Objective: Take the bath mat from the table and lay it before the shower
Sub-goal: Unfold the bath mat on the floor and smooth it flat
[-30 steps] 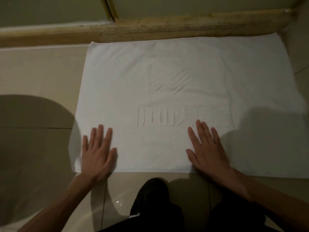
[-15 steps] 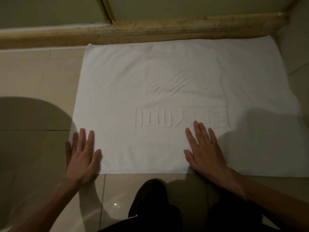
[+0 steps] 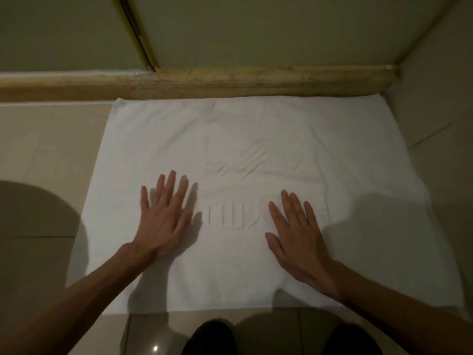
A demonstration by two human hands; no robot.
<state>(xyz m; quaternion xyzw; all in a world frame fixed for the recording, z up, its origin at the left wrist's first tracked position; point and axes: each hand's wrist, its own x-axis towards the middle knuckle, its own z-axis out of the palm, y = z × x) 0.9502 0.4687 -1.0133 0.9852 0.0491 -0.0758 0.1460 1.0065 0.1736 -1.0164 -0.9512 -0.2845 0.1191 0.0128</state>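
The white bath mat (image 3: 256, 139) lies spread flat on the tiled floor, its far edge against the stone threshold (image 3: 230, 82) of the shower. An embossed logo and lettering show in its middle. My left hand (image 3: 163, 216) rests palm down on the mat left of the lettering, fingers straight and spread. Palm down as well, my right hand (image 3: 299, 237) lies over the right end of the lettering with straight fingers. Neither hand grips the cloth.
Beige floor tiles (image 3: 46, 149) extend to the left of the mat. A wall (image 3: 435, 111) rises close along the mat's right edge. The shower glass with a brass frame strip (image 3: 139, 34) stands behind the threshold. My dark-clothed knees (image 3: 210, 336) are at the bottom.
My left hand moved from the mat's near-left corner up and rightwards onto the mat's middle. My right hand slid a little farther onto the mat. The view shifted closer over the mat.
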